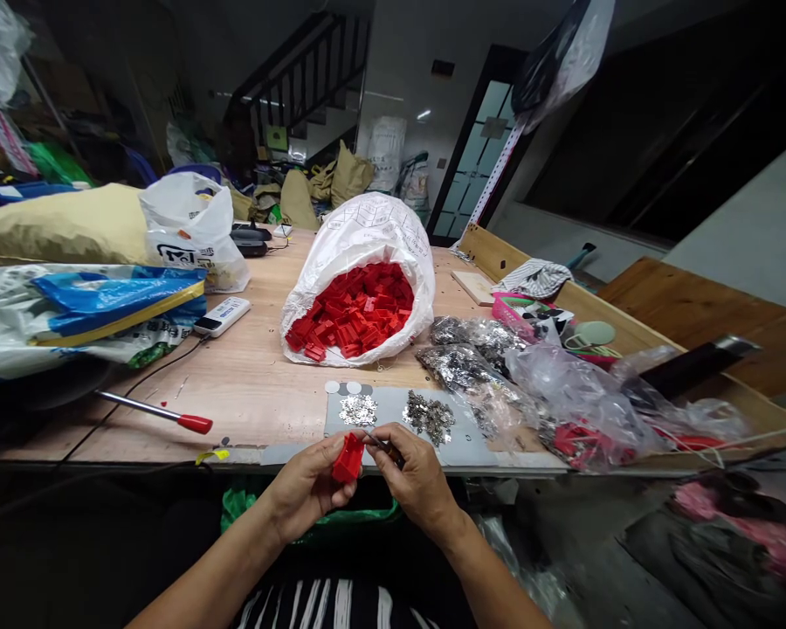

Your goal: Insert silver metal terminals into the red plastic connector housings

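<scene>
- From my end, I see the left hand (314, 485) grasping a red plastic piece (348, 463) by the table's (255, 384) front edge.
- The right hand (419, 479) grips a dark-handled tool (389, 452) — its tip is at the piece, contact I can't tell.
- Just beyond: a silvery pile (357, 409) and a darker metal pile (429, 417) on a grey mat (389, 404).
- Farther back — a white sack (373, 218), mouth towards me, holding more red pieces (360, 310).
</scene>
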`<state>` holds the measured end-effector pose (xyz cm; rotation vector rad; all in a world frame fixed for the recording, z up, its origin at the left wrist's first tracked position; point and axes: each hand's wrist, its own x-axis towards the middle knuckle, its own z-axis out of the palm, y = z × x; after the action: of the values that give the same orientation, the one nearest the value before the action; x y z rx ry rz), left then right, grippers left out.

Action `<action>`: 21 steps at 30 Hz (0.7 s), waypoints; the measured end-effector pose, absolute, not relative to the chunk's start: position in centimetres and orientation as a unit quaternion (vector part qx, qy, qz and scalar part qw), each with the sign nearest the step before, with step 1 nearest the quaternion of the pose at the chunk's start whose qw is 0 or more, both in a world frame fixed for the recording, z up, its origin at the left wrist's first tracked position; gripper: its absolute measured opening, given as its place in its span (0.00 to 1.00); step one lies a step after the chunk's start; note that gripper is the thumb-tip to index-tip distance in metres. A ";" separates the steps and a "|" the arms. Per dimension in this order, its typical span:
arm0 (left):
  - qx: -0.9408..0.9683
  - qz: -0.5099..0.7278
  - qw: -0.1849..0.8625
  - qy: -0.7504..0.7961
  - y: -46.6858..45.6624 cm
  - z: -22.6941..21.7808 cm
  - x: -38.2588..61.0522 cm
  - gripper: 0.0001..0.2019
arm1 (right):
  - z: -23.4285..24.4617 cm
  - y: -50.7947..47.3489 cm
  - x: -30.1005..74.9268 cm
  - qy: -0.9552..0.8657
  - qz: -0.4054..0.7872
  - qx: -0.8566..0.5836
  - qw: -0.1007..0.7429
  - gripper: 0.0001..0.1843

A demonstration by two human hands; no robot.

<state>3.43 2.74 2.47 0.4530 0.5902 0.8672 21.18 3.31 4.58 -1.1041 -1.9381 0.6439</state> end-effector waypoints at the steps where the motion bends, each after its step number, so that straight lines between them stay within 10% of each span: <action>1: 0.198 0.407 0.845 0.284 2.7 2.4 3.4 0.13 | 4.7 3.4 21.2 -0.771 0.252 -0.430 0.396 0.06; 21: 0.160 0.370 0.859 0.316 2.3 2.3 4.0 0.11 | 4.9 3.9 22.4 -0.849 0.227 -0.384 0.281 0.13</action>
<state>3.96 2.33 2.34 0.3360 0.6629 0.7763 22.37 3.93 4.93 -1.0300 -2.2759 0.6079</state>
